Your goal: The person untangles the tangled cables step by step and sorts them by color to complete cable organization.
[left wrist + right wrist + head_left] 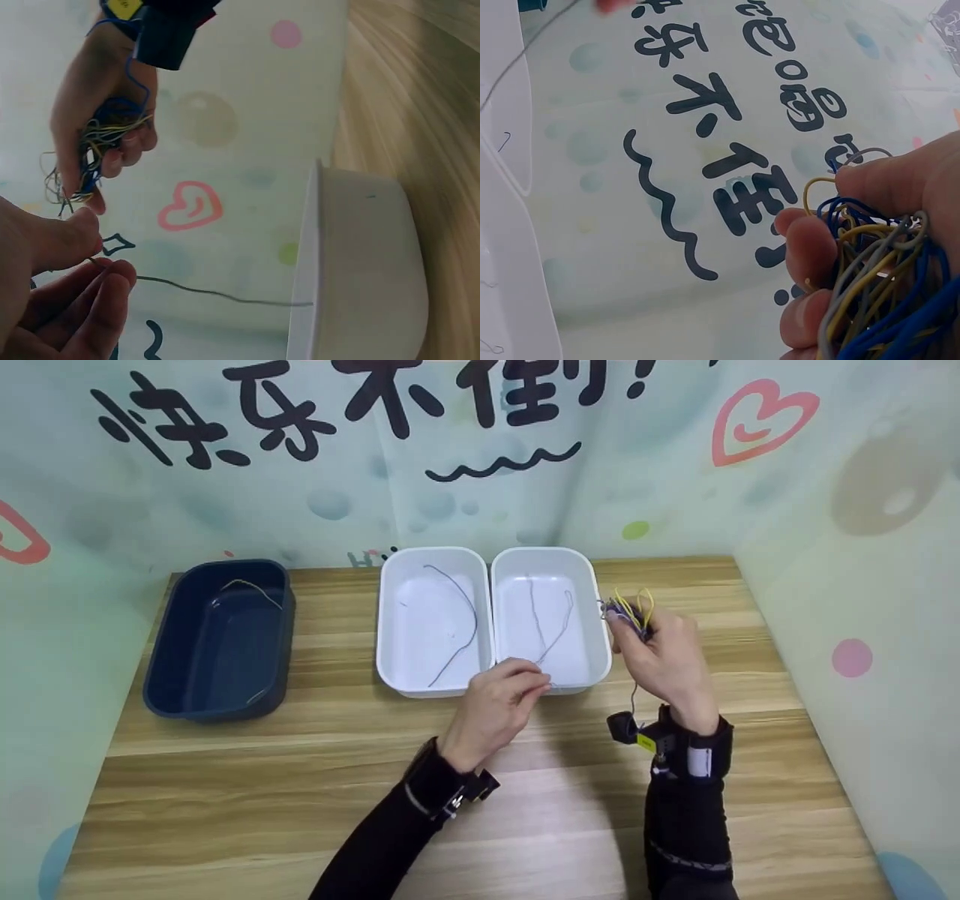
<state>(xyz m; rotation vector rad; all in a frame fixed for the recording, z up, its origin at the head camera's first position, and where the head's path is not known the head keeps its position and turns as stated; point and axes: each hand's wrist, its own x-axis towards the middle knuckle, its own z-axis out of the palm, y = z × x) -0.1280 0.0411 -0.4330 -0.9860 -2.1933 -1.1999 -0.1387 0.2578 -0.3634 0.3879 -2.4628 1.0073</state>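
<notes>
My left hand [495,705] is over the front edge of the right white tray [604,660], its thumb and fingers pinching a thin grey wire [196,289]. In the left wrist view this wire runs from the fingertips toward the white tray. Right of that tray, my right hand [667,652] grips a tangled bundle of wires [881,262] in yellow, blue and grey. A loose blue strand [133,71] trails from the bundle toward the wrist camera. Thin grey strands [534,604] show inside the right tray.
The left white tray [384,637] holds a curved grey wire [474,619] and touches the right tray. At the table's left stands a dark blue tray [154,667] with a yellow wire [259,587] in it. A printed cloth [660,472] backs the wooden table [330,780].
</notes>
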